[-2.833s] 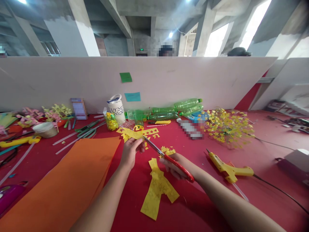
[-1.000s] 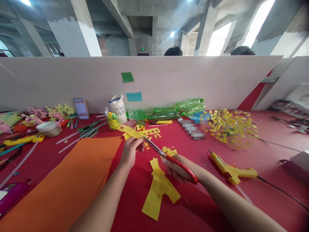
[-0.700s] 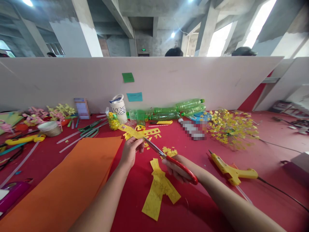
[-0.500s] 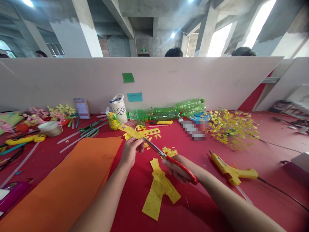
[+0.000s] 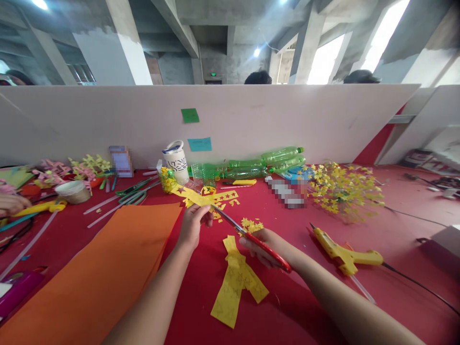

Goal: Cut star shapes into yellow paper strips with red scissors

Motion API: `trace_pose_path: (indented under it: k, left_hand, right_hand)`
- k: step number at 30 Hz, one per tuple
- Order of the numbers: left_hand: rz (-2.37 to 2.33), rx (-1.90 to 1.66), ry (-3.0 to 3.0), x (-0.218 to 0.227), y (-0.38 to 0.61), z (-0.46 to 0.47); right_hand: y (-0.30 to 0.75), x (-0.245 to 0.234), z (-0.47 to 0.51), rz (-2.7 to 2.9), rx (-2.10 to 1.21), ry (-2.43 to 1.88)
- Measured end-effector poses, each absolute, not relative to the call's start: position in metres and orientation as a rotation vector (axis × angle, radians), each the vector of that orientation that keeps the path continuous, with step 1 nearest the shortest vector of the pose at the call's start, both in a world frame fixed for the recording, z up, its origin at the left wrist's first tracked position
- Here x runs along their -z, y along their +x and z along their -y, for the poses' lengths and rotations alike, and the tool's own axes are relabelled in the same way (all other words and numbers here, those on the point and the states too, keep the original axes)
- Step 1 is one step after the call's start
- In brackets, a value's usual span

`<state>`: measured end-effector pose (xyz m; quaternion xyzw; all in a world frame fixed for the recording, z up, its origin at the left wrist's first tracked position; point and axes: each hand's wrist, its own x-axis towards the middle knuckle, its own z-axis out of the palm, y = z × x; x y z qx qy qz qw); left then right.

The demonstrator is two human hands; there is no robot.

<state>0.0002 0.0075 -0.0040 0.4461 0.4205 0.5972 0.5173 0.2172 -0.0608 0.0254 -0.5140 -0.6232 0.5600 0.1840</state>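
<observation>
My left hand point(image 5: 193, 224) pinches a yellow paper strip point(image 5: 189, 194) with star-shaped holes cut in it. In my right hand point(image 5: 268, 247) are red-handled scissors point(image 5: 271, 253), their blades pointing up and left to the strip's edge beside my left fingertips. Just behind the scissors lies a small pile of cut yellow stars point(image 5: 251, 225). Nearer to me, several yellow strips point(image 5: 230, 292) with star outlines drawn on them overlap on the red table. More yellow offcuts point(image 5: 230, 196) with star holes lie behind the strip I hold.
Orange sheets point(image 5: 108, 258) cover the left front of the red table point(image 5: 302, 311). To the right are a yellow glue gun point(image 5: 347, 254) and a yellow star bouquet point(image 5: 341, 191). Green bottles point(image 5: 247, 167), a white cup point(image 5: 176, 165) and a yellow cutter point(image 5: 244, 182) stand or lie before the partition point(image 5: 287, 115).
Another person's hand has come in at the left edge, by a yellow glue gun there. My left hand and the strip have shifted slightly left; the scissors have moved only a little.
</observation>
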Motion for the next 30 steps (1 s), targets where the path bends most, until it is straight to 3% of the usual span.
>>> trace_pose_path:
  k: [30]
  left_hand:
    - [-1.072, -1.542, 0.982, 0.000, 0.025, 0.013]
  right_hand:
    - [0.201, -0.010, 0.075, 1.646, -1.623, -1.303]
